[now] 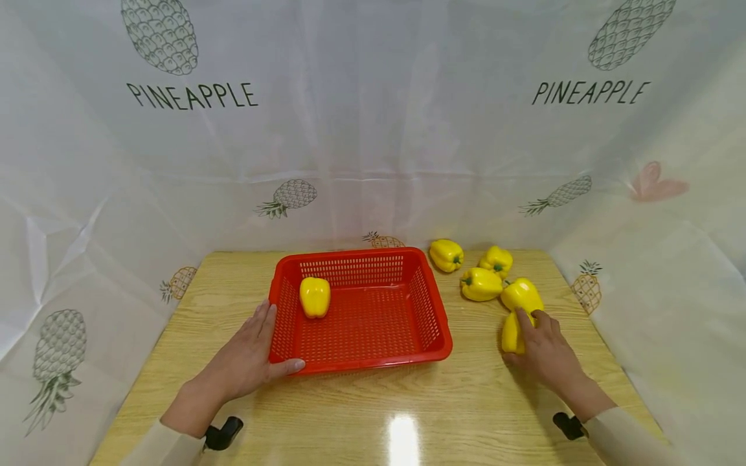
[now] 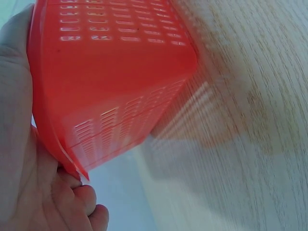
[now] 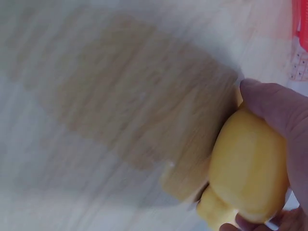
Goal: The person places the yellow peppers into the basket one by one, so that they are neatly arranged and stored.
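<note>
My left hand point(image 1: 245, 356) rests on the near left corner of a red plastic basket point(image 1: 373, 366), its fingers straight along the left side and its thumb along the front rim. In the left wrist view, the palm lies against the outside of the basket rim point(image 2: 43, 101). One yellow bell pepper point(image 1: 315, 298) stands inside the basket near its left wall. On the table's right side my right hand point(image 1: 546, 353) grips another yellow bell pepper point(image 3: 248, 163), thumb on one side and fingers on the other. The hand partly hides this pepper in the head view.
Beyond my right hand, several more yellow bell peppers lie in a cluster, with one bell pepper point(image 1: 522, 295) right by the fingertips and another point(image 1: 447, 255) close to the basket's far right corner. A white pineapple-print sheet point(image 1: 373, 129) surrounds the wooden table point(image 1: 344, 414).
</note>
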{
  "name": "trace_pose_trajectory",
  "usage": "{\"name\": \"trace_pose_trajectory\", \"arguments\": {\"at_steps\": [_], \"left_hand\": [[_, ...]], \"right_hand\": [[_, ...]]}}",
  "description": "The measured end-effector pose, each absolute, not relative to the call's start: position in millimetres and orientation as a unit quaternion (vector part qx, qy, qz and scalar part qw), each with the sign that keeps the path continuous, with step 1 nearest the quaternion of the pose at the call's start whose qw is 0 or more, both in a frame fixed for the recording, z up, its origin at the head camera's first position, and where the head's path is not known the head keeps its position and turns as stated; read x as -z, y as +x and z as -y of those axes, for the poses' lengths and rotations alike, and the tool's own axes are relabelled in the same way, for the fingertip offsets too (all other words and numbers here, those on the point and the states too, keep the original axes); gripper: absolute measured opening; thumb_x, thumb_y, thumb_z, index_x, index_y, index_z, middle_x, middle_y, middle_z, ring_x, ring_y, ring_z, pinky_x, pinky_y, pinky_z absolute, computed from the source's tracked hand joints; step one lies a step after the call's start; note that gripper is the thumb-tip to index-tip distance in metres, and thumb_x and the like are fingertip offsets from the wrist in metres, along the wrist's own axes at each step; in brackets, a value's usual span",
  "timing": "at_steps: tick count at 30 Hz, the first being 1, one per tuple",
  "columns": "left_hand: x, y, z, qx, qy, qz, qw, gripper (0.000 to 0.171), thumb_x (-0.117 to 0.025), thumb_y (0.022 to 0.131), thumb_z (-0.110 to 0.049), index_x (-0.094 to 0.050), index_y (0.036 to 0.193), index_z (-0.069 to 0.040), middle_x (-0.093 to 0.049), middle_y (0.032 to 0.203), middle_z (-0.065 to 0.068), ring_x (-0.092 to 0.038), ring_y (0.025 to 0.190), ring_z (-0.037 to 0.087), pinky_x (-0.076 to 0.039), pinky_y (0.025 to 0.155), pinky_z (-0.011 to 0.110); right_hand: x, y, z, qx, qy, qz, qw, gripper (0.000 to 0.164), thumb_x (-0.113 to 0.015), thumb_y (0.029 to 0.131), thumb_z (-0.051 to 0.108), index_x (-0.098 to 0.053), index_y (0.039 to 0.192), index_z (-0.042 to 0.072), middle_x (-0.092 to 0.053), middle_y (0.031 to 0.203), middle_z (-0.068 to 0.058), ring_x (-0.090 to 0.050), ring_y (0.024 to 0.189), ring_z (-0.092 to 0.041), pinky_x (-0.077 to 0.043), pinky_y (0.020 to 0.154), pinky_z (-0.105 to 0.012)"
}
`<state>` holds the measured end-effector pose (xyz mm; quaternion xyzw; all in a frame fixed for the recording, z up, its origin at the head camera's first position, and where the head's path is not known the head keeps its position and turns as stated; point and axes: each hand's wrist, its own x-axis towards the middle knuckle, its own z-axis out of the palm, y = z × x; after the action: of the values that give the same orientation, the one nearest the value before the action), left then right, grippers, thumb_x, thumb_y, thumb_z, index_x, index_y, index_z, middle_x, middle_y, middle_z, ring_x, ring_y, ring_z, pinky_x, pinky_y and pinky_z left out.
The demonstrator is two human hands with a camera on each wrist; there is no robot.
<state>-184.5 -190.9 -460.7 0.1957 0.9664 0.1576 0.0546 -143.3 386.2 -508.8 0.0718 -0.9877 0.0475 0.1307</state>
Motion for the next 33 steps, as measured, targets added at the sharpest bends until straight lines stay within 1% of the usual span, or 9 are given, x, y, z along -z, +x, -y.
{"name": "trace_pose_trajectory", "arguments": {"at_steps": [2,4,6,10,14,19,24,27,33], "left_hand": [[460,-185,191,-0.157,0.194,-0.967,0.058,0.136,-0.050,0.084,-0.092,-0.014,0.164,0.011,-0.011,0.173,0.032,-0.020,0.158,0.053,-0.030,0.123,0.066],[460,-185,191,-0.156,0.193,-0.967,0.060,0.136,-0.050,0.083,-0.093,-0.014,0.164,0.011,-0.011,0.173,0.032,-0.021,0.157,0.054,-0.031,0.123,0.066],[460,-185,190,-0.158,0.190,-0.967,0.063,0.136,-0.052,0.084,-0.092,-0.014,0.164,0.011,-0.011,0.173,0.032,-0.021,0.157,0.054,-0.031,0.123,0.067],[461,-186,189,-0.160,0.188,-0.967,0.068,0.137,-0.051,0.083,-0.093,-0.014,0.164,0.010,-0.010,0.173,0.031,-0.021,0.157,0.054,-0.031,0.123,0.067],[461,-187,189,-0.158,0.187,-0.967,0.070,0.138,-0.049,0.082,-0.094,-0.014,0.165,0.010,-0.009,0.173,0.031,-0.021,0.157,0.054,-0.031,0.123,0.067],[460,-187,190,-0.156,0.182,-0.968,0.074,0.136,-0.053,0.083,-0.092,-0.013,0.165,0.009,-0.009,0.174,0.031,-0.021,0.157,0.055,-0.031,0.122,0.067],[457,-185,190,-0.160,0.183,-0.967,0.077,0.135,-0.054,0.083,-0.091,-0.013,0.165,0.009,-0.009,0.173,0.032,-0.021,0.157,0.055,-0.028,0.123,0.068],[457,-185,190,-0.159,0.182,-0.967,0.077,0.135,-0.055,0.083,-0.090,-0.014,0.165,0.010,-0.010,0.173,0.033,-0.022,0.156,0.055,-0.029,0.123,0.069],[459,-186,190,-0.154,0.184,-0.968,0.074,0.137,-0.051,0.082,-0.093,-0.015,0.165,0.010,-0.009,0.173,0.031,-0.022,0.156,0.055,-0.029,0.123,0.067]], "right_hand": [[510,-149,-383,-0.052,0.095,0.984,0.143,0.106,-0.097,0.073,0.033,-0.038,0.153,-0.004,-0.049,0.128,-0.038,-0.053,0.108,-0.058,-0.056,0.080,-0.066],[510,-155,-382,-0.061,0.118,0.980,0.147,0.109,-0.098,0.073,0.031,-0.036,0.155,-0.004,-0.051,0.132,-0.035,-0.053,0.113,-0.056,-0.054,0.088,-0.067],[508,-160,-380,-0.071,0.130,0.980,0.134,0.111,-0.097,0.075,0.032,-0.031,0.156,-0.006,-0.050,0.137,-0.035,-0.052,0.119,-0.056,-0.052,0.096,-0.067],[502,-166,-380,-0.079,0.131,0.984,0.090,0.112,-0.094,0.079,0.038,-0.027,0.154,-0.011,-0.044,0.146,-0.037,-0.048,0.129,-0.057,-0.048,0.104,-0.068],[496,-170,-383,-0.069,0.135,0.986,0.071,0.112,-0.093,0.078,0.043,-0.030,0.152,-0.013,-0.045,0.146,-0.037,-0.049,0.130,-0.056,-0.049,0.106,-0.068],[496,-173,-385,-0.034,0.158,0.983,0.085,0.108,-0.093,0.077,0.042,-0.035,0.150,-0.013,-0.051,0.141,-0.037,-0.054,0.125,-0.054,-0.051,0.102,-0.067],[497,-179,-381,0.003,0.193,0.970,0.147,0.105,-0.098,0.070,0.039,-0.041,0.141,-0.013,-0.058,0.128,-0.034,-0.060,0.114,-0.050,-0.057,0.090,-0.062],[495,-184,-375,0.016,0.212,0.960,0.183,0.104,-0.100,0.067,0.038,-0.042,0.137,-0.013,-0.059,0.122,-0.034,-0.061,0.110,-0.050,-0.058,0.087,-0.060],[487,-190,-368,0.028,0.204,0.964,0.170,0.106,-0.098,0.070,0.039,-0.039,0.141,-0.014,-0.057,0.129,-0.036,-0.059,0.118,-0.051,-0.057,0.094,-0.061]]}}
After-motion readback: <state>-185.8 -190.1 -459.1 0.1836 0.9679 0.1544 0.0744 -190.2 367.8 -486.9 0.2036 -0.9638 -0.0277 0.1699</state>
